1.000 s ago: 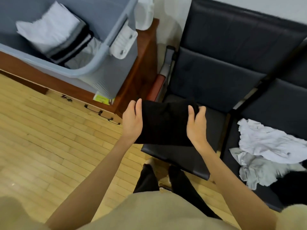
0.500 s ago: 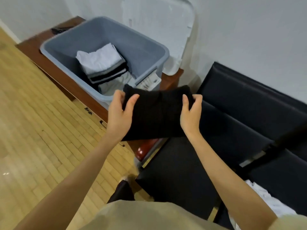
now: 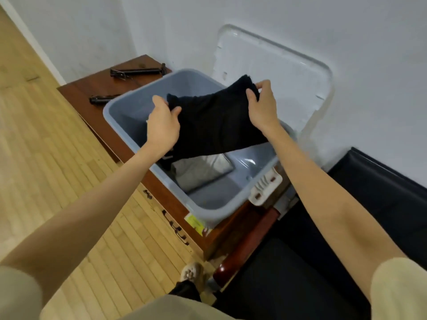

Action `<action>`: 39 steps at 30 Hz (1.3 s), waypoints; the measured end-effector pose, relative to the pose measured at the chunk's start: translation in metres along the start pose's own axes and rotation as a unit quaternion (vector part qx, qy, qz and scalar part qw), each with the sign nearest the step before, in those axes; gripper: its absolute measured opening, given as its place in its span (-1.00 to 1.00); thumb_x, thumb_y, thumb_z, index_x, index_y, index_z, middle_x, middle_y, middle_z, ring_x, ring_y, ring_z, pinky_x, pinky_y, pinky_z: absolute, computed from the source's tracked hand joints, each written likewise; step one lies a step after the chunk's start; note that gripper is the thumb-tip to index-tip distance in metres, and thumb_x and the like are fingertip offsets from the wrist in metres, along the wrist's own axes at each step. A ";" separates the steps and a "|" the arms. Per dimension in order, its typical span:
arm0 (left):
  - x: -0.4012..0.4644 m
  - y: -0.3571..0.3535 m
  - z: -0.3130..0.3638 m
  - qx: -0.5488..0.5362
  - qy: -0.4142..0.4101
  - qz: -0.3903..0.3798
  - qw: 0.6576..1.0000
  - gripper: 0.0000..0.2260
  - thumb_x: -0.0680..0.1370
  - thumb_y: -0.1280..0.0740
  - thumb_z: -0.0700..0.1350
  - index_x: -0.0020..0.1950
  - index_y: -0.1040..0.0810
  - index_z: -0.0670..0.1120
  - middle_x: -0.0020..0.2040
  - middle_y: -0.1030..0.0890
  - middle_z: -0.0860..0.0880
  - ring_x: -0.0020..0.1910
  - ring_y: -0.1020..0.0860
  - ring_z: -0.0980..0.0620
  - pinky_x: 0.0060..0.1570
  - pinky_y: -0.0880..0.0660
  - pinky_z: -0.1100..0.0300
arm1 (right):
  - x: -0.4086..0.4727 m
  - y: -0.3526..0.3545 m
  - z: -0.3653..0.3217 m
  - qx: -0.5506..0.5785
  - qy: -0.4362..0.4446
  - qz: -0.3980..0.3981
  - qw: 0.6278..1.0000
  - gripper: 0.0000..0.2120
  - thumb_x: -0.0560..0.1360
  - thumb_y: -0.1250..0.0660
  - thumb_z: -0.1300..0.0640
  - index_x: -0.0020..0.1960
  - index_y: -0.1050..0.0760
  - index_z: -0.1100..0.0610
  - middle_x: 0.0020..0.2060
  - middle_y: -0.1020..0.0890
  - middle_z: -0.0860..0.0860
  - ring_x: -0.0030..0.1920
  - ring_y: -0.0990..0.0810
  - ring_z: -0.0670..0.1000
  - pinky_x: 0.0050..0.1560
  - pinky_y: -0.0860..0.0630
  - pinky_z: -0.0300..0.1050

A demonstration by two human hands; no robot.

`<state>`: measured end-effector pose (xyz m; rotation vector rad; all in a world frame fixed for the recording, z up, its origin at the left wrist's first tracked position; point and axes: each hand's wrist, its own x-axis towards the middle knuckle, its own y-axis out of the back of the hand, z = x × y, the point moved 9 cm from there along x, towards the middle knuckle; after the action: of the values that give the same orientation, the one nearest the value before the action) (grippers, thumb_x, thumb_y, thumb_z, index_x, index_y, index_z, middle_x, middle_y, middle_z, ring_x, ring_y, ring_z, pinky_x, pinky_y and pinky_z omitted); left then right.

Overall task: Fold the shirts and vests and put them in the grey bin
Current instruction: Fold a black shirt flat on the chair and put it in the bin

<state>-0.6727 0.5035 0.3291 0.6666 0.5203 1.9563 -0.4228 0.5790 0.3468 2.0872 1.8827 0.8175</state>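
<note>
A folded black garment point(image 3: 217, 121) hangs over the open grey bin point(image 3: 209, 210), held flat by both hands. My left hand point(image 3: 163, 125) grips its near left corner and my right hand point(image 3: 262, 105) pinches its far right corner. Inside the bin a folded grey garment point(image 3: 203, 168) lies on the bottom, partly hidden under the black one. Other folded clothes in the bin are hidden by the black garment.
The bin stands on a dark wooden cabinet point(image 3: 92, 88) with two black metal bars point(image 3: 136, 71) on top. Its white lid point(image 3: 277, 72) leans on the wall behind. A black sofa point(image 3: 346, 239) is at the right; wooden floor point(image 3: 46, 158) at the left.
I turned from the sofa to the cabinet, carrying the black garment left and forward. It went from in front of the bin to above the bin's opening.
</note>
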 end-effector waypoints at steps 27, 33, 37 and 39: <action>0.012 -0.104 -0.128 -0.022 0.391 -0.317 0.864 -0.61 0.52 -0.26 -0.25 0.34 -0.33 -0.22 0.35 -0.36 -0.21 0.15 -0.45 -0.17 0.05 -0.47 0.10 | 0.013 -0.145 0.104 -0.211 -0.150 -0.286 0.923 -0.59 0.58 -0.27 0.15 0.29 -0.37 0.43 0.24 -0.49 0.32 0.24 -0.48 0.26 0.19 -0.41 0.00; -0.005 -0.079 -0.033 -0.127 0.170 -0.236 0.948 -0.65 0.54 -0.33 -0.17 0.28 -0.32 -0.17 0.14 -0.45 -0.07 -0.09 -0.46 0.10 -0.18 -0.40 0.27 | -0.044 -0.028 0.046 -0.080 -0.021 -0.102 0.991 -0.64 0.59 -0.28 0.14 0.35 -0.35 0.21 0.28 -0.47 0.11 0.30 -0.44 0.04 0.26 -0.35 -0.17; -0.080 -0.052 0.043 -0.087 -0.081 -0.175 0.977 -0.60 0.59 -0.31 -0.11 0.38 -0.29 -0.15 0.29 -0.41 -0.02 0.31 -0.41 0.03 0.22 -0.37 0.18 | -0.111 0.069 0.045 -0.082 0.013 0.001 0.997 -0.57 0.61 -0.25 0.07 0.44 -0.29 0.15 0.36 -0.40 0.04 0.37 -0.34 -0.02 0.32 -0.22 -0.28; -0.130 -0.052 0.076 -0.027 -0.201 -0.166 0.965 -0.51 0.61 -0.28 -0.07 0.48 -0.22 -0.19 0.42 -0.35 -0.09 0.41 -0.33 0.00 0.34 -0.32 0.14 | -0.148 0.107 0.058 -0.113 0.005 0.013 0.993 -0.52 0.61 -0.23 0.02 0.48 -0.25 0.12 0.41 -0.36 0.04 0.41 -0.28 -0.02 0.34 -0.15 -0.26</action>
<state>-0.5392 0.4159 0.3246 0.8569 0.3001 1.4662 -0.3057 0.4309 0.3157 1.9760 1.6818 0.9984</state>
